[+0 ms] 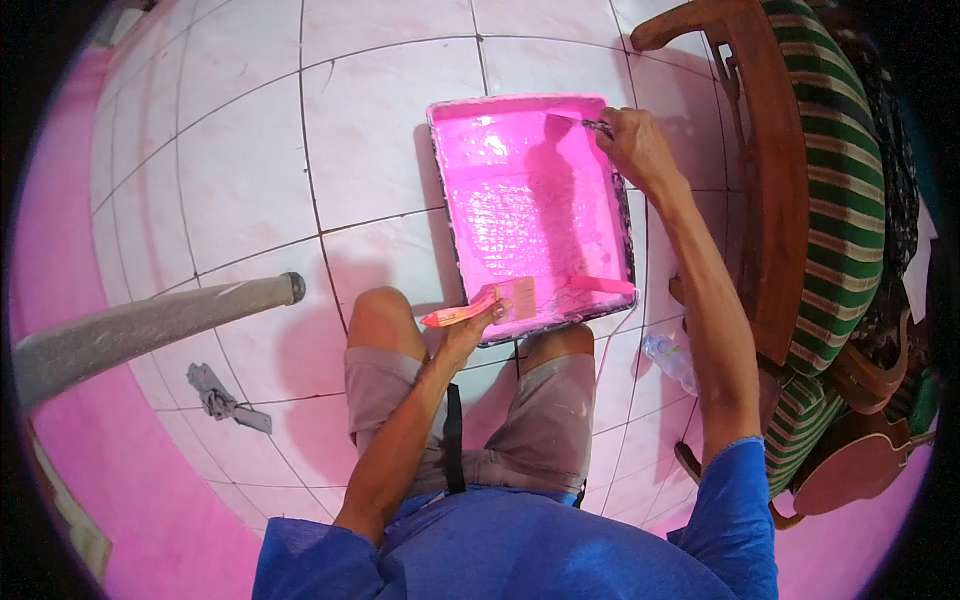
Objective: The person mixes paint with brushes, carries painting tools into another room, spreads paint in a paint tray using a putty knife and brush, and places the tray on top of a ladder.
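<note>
A paint tray [447, 190] coated in bright pink paint lies on the tiled floor between and beyond the knees. My left hand [478, 325] is closed on a flat paintbrush [517, 299] with pale bristles and an orange-pink handle, over the tray's near edge. At the tray's far right corner, my right hand [630, 140] grips a thin dark handle [600, 128], whose tip reaches over the paint. A pink roller [600, 286] rests in the near right corner of the tray, with a thin wire running out over the rim.
Wooden chairs [770, 190] with green striped cushions stand at the right. A clear plastic bottle [668, 362] lies beside my right forearm. On the left are a grey leg-like bar [160, 325] and a grey object [225, 400] on the floor.
</note>
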A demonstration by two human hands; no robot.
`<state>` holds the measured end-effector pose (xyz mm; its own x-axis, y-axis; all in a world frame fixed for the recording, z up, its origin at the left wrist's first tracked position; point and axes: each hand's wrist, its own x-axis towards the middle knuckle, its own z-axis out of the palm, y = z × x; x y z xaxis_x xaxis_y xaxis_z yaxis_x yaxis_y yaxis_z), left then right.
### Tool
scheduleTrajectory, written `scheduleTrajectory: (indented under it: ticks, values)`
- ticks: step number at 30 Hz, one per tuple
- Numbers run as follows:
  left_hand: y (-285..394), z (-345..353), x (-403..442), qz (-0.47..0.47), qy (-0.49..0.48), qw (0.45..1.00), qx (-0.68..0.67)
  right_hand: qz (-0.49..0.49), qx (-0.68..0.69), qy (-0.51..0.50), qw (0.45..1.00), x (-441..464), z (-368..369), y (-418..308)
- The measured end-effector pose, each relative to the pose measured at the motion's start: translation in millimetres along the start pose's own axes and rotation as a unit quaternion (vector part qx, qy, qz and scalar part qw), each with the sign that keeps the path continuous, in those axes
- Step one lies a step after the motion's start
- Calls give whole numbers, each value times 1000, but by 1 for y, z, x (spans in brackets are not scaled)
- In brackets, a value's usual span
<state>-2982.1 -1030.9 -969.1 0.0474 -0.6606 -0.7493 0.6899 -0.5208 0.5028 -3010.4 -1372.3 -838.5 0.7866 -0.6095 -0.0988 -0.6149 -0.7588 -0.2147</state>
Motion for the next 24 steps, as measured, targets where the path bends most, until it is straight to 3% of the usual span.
scheduleTrajectory:
  ticks: [3, 5, 10, 15, 20, 24]
  values:
    - [3, 3, -3, 11, 11, 1000, -7, 6, -11, 4, 1000, -4, 3, -7]
    - [-1, 1, 1, 19, 13, 1000, -3, -19, -9, -47, 999, -9, -3, -22]
    - [1, 3, 0, 24, -9, 1000, -13, -19, 11, 5, 1000, -7, 3, -26]
    - [-2, -1, 1, 37, -35, 998, -24, -48, 8, -44, 998, -13, 3, -44]
    - [-2, 3, 0, 47, -10, 999, -10, -49, 9, 29, 998, -5, 15, -37]
    - [-5, 0, 3, 25, 6, 1000, 17, -64, 26, -19, 997, -10, 19, -56]
